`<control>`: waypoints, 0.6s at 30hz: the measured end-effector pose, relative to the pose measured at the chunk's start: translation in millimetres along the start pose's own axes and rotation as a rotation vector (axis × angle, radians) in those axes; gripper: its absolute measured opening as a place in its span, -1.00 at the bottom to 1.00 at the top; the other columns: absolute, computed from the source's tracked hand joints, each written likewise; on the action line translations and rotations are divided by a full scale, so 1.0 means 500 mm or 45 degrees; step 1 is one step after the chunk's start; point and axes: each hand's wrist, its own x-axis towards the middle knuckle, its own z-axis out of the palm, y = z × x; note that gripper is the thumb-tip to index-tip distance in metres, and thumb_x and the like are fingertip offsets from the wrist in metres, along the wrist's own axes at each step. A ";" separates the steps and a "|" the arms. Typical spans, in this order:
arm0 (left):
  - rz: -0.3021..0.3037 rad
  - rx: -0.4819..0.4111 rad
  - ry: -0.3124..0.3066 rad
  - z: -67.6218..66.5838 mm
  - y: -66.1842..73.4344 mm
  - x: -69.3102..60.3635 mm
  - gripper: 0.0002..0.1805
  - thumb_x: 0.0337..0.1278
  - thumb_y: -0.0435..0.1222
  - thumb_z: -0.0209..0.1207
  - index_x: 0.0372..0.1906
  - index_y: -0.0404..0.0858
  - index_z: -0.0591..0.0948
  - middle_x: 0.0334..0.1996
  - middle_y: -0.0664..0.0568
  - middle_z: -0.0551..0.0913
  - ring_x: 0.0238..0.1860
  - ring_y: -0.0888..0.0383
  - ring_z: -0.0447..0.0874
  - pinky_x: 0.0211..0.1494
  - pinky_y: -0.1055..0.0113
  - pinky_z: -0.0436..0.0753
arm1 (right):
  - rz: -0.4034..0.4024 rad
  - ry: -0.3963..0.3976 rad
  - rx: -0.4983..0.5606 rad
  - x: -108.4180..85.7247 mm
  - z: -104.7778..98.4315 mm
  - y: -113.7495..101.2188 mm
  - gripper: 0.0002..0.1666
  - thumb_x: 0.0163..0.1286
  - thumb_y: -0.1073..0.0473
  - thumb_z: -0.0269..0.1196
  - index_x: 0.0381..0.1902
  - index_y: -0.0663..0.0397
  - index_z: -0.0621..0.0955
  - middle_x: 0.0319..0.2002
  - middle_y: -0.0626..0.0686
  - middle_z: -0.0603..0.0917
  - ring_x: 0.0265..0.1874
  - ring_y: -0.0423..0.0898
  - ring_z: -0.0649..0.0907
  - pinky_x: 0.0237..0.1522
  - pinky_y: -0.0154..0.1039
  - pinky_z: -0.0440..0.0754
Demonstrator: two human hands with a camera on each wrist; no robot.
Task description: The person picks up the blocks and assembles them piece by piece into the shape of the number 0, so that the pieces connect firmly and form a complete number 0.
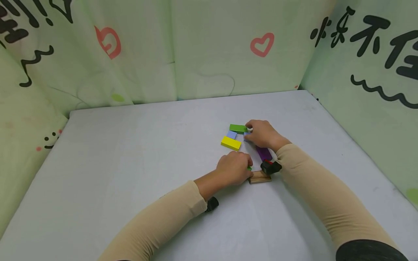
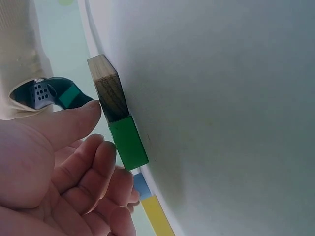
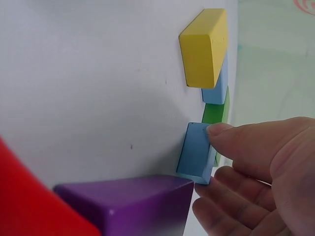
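Note:
On the white table, small coloured blocks form a curved row. My right hand (image 1: 263,134) pinches a blue block (image 3: 196,150) between thumb and fingers, beside the purple block (image 3: 133,204) and close to a green block (image 1: 238,128). My left hand (image 1: 233,166) is at the near end of the row, fingers loosely bent beside a second green block (image 2: 129,142). Its thumb tip meets the edge of a brown wooden block (image 2: 109,91), which abuts that green block. A yellow block (image 1: 231,143) and another blue block (image 1: 232,134) make up the row's left side.
A red shape (image 3: 34,196) fills the lower left corner of the right wrist view. Black wrist straps show at the left sleeve (image 1: 183,199) and right sleeve (image 1: 320,188). A pale green printed curtain (image 1: 209,47) hangs behind the white table (image 1: 114,163).

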 end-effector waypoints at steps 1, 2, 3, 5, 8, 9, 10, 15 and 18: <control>-0.001 0.001 0.000 0.000 0.000 0.000 -0.71 0.22 -0.07 0.35 0.00 -0.03 0.74 -0.16 0.26 0.71 -0.10 0.23 0.57 -0.21 0.32 0.56 | -0.002 -0.001 -0.005 -0.001 -0.001 0.002 -0.38 0.42 0.18 0.22 0.33 0.42 0.41 0.22 0.40 0.52 0.20 0.28 0.51 0.24 0.14 0.44; -0.001 0.001 0.000 0.000 0.000 0.001 -0.71 0.22 -0.07 0.36 0.00 -0.03 0.74 -0.16 0.26 0.71 -0.10 0.23 0.57 -0.21 0.32 0.55 | -0.002 0.000 -0.007 -0.001 -0.002 0.003 -0.38 0.42 0.18 0.22 0.33 0.42 0.41 0.22 0.40 0.52 0.22 0.29 0.50 0.25 0.14 0.42; -0.001 0.001 0.001 0.001 0.000 0.001 -0.71 0.22 -0.07 0.36 0.00 -0.03 0.74 -0.16 0.26 0.71 -0.11 0.23 0.57 -0.21 0.32 0.55 | -0.004 0.000 -0.009 -0.001 -0.002 0.005 -0.38 0.42 0.18 0.22 0.33 0.43 0.40 0.23 0.40 0.51 0.22 0.30 0.49 0.26 0.15 0.41; 0.001 0.001 0.003 0.002 -0.001 0.001 -0.71 0.22 -0.07 0.36 0.00 -0.04 0.74 -0.16 0.25 0.71 -0.11 0.22 0.57 -0.22 0.32 0.55 | -0.002 0.002 -0.004 -0.002 -0.003 0.009 -0.38 0.43 0.18 0.23 0.33 0.43 0.41 0.24 0.39 0.51 0.24 0.30 0.48 0.28 0.15 0.39; 0.008 0.005 0.008 0.003 -0.001 0.001 -0.71 0.22 -0.07 0.36 0.00 -0.04 0.74 -0.16 0.25 0.71 -0.11 0.22 0.58 -0.21 0.32 0.56 | 0.004 0.010 0.009 -0.003 -0.004 0.014 -0.39 0.43 0.18 0.23 0.32 0.43 0.41 0.24 0.38 0.52 0.24 0.29 0.49 0.28 0.14 0.40; 0.010 0.007 0.009 0.003 -0.001 0.002 -0.71 0.22 -0.07 0.36 0.00 -0.04 0.74 -0.16 0.25 0.71 -0.11 0.22 0.58 -0.21 0.32 0.56 | 0.006 0.011 0.013 -0.003 -0.004 0.016 -0.39 0.43 0.18 0.23 0.32 0.43 0.41 0.23 0.38 0.52 0.23 0.29 0.49 0.27 0.13 0.41; 0.011 0.008 0.010 0.003 -0.001 0.002 -0.70 0.22 -0.07 0.36 0.01 -0.04 0.74 -0.16 0.25 0.71 -0.11 0.22 0.58 -0.21 0.31 0.56 | 0.011 0.012 0.019 -0.003 -0.004 0.017 -0.40 0.44 0.18 0.23 0.32 0.42 0.41 0.23 0.37 0.53 0.22 0.28 0.50 0.26 0.13 0.42; 0.008 0.008 0.010 0.005 -0.002 0.003 -0.70 0.21 -0.07 0.36 0.00 -0.05 0.74 -0.18 0.25 0.71 -0.12 0.22 0.58 -0.20 0.32 0.57 | 0.038 0.002 0.042 -0.001 -0.005 0.022 -0.42 0.45 0.21 0.20 0.33 0.42 0.41 0.22 0.38 0.53 0.19 0.26 0.54 0.21 0.10 0.49; 0.005 0.010 0.008 0.005 -0.001 0.004 -0.70 0.21 -0.07 0.36 0.01 -0.04 0.74 -0.17 0.25 0.71 -0.12 0.22 0.58 -0.20 0.32 0.57 | 0.046 0.003 0.031 -0.001 -0.006 0.026 -0.43 0.46 0.22 0.18 0.33 0.42 0.41 0.23 0.38 0.52 0.21 0.27 0.52 0.23 0.11 0.46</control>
